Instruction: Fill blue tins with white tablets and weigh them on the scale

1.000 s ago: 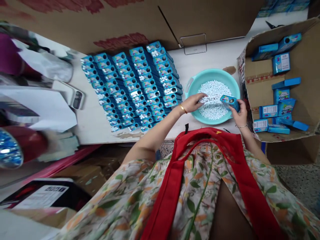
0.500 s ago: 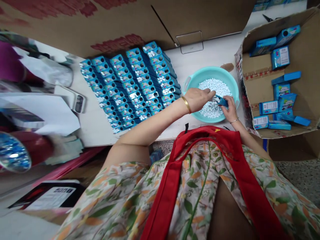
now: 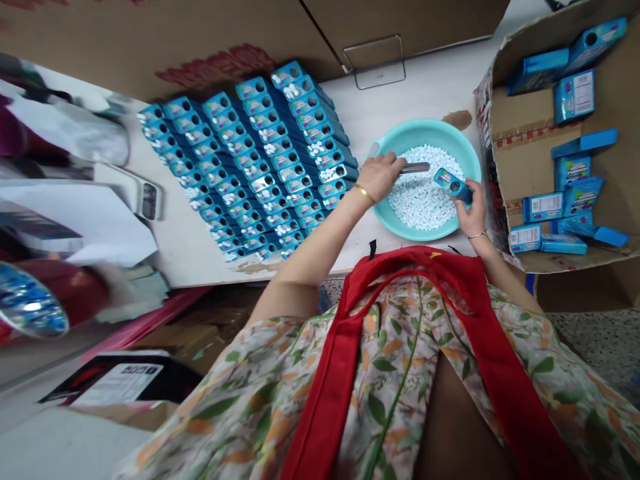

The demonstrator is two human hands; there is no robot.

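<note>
"While the left grip (image 3: 380,176) holds a grey scoop (image 3: 416,168) over white pellets (image 3: 423,212), what might spill?"

"Any load, if it tips; the blue box (image 3: 446,181) above the basin (image 3: 425,129), held in the right grip (image 3: 473,208), could slip if pinched loosely."

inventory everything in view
table: one, white, centre
packs: dozens, blue, on table
basin: one, turquoise, on table
pellets: many, white, in basin
tool: one, grey, over basin
held pack: one, blue, over basin
carton: one, brown, right
carton packs: several, blue, inside
cardboard: one, brown, top
wire: one, metallic, top
device: one, white, left
container: one, red, left
apron: one, red, worn
garment: one, floral, worn
left hand: one, holding tool
right hand: one, holding pack
</note>
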